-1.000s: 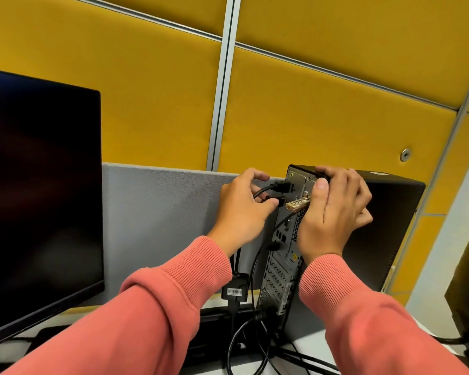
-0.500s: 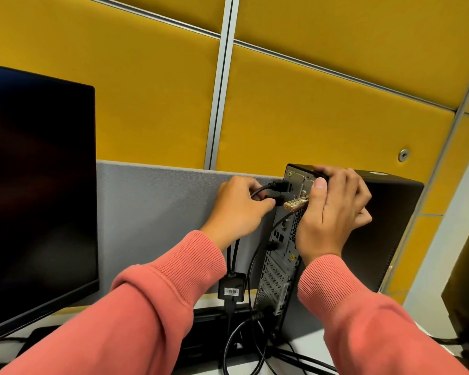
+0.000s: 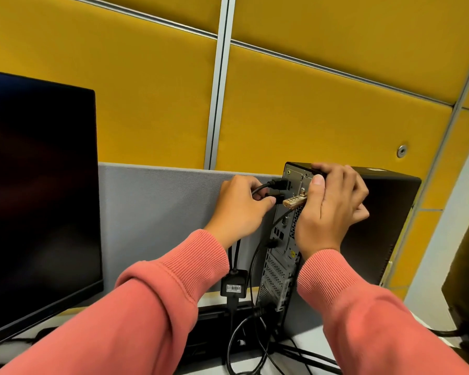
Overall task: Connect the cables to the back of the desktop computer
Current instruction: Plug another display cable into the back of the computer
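Barely anything has shifted: left hand (image 3: 238,209) still pinches the black cable plug (image 3: 275,198) in its grip against the upright black desktop computer's (image 3: 377,226) rear panel, right hand (image 3: 328,209) gripping its top rear corner.

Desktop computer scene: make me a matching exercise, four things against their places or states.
Things:
1. left hand
2. right hand
3. monitor
4. gold lock

Places or states:
A. dark, at far left
B. sticks out of the tower's rear panel
C. grips the tower's top rear corner
D. pinches a black cable plug

Pairs: 1-D, 2-C, 3-A, 4-B
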{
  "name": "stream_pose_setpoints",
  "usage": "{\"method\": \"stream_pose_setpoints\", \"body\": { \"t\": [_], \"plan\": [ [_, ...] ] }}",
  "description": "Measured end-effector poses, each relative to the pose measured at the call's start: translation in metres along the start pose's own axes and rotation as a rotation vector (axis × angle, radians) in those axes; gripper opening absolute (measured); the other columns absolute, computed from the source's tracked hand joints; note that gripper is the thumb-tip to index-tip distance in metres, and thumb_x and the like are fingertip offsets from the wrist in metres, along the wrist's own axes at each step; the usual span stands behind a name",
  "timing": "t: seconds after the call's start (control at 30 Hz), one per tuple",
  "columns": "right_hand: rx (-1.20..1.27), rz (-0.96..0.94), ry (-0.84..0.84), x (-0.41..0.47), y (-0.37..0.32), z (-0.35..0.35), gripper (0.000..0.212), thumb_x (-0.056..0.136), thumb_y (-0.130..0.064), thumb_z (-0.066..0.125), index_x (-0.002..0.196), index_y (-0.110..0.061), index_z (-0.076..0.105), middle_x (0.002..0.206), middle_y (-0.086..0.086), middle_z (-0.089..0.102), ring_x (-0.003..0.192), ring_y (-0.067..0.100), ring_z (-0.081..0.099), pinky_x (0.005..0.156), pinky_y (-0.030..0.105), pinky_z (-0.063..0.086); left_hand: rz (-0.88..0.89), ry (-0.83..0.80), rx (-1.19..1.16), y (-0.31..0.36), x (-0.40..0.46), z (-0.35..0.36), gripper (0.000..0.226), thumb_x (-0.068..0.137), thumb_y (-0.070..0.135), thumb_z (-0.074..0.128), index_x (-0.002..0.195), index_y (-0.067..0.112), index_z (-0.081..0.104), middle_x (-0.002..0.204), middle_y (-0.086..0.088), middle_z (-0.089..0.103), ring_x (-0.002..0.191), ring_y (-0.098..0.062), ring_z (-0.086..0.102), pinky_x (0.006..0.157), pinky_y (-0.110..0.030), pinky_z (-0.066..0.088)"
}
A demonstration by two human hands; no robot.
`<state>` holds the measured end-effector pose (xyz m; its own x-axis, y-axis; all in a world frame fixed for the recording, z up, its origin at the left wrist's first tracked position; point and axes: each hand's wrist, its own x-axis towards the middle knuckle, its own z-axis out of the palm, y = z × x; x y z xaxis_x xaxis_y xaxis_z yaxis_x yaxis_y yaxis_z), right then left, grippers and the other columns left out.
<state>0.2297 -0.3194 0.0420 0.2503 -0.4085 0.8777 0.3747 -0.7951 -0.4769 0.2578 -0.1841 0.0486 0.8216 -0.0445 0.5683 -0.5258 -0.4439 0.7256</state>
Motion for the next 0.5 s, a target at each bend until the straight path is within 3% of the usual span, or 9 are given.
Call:
{"method": "stream_pose_setpoints", "body": {
  "t": [0.13,0.23,0.37,0.43,0.5],
  "plan": [
    [-0.002,-0.001,-0.025,0.0,0.0,-0.002,0.029,0.101,-0.031,0.034,0.116,-0.028,0.059,0.128,-0.013,0.05,0.138,0.016,0.032,0.101,0.052,0.026,0.018,-0.015,-0.008,-0.002,-0.004,0.0,0.012,0.09,0.027,0.079,0.09,0.018,0.071,0.088,-0.001,0.071,0.089,-0.021,0.066,0.077,-0.038,0.056],
    [-0.023,-0.002,-0.065,0.0,-0.001,-0.005,0.028,0.103,-0.031,0.034,0.118,-0.028,0.058,0.131,-0.011,0.05,0.14,0.017,0.031,0.102,0.053,0.026,0.045,-0.075,0.023,-0.003,-0.011,-0.005,0.009,0.094,0.023,0.073,0.096,0.025,0.065,0.09,0.004,0.068,0.09,-0.017,0.062,0.067,-0.025,0.044],
    [-0.065,0.001,-0.148,0.001,-0.004,-0.017,0.029,0.105,-0.033,0.033,0.121,-0.029,0.056,0.135,-0.009,0.05,0.144,0.016,0.027,0.107,0.052,0.026,0.034,-0.169,0.014,0.001,-0.027,-0.017,0.03,0.097,0.016,0.067,0.122,0.03,0.061,0.097,0.009,0.069,0.092,-0.009,0.065,0.069,-0.018,0.045],
    [-0.088,0.006,-0.198,0.001,-0.008,-0.025,0.029,0.106,-0.034,0.032,0.124,-0.029,0.055,0.14,-0.008,0.049,0.148,0.016,0.024,0.111,0.052,0.025,0.017,-0.205,0.034,0.005,-0.037,-0.027,0.042,0.098,0.014,0.065,0.135,0.031,0.056,0.105,0.004,0.07,0.096,-0.016,0.068,0.073,-0.021,0.053],
    [-0.118,0.024,-0.258,0.004,-0.011,-0.032,0.031,0.108,-0.035,0.032,0.129,-0.029,0.054,0.145,-0.008,0.047,0.15,0.015,0.02,0.114,0.052,0.023,-0.011,-0.245,0.051,0.007,-0.047,-0.037,0.051,0.099,0.014,0.064,0.144,0.032,0.049,0.11,0.0,0.07,0.101,-0.023,0.07,0.083,-0.033,0.058]
  ]
}}
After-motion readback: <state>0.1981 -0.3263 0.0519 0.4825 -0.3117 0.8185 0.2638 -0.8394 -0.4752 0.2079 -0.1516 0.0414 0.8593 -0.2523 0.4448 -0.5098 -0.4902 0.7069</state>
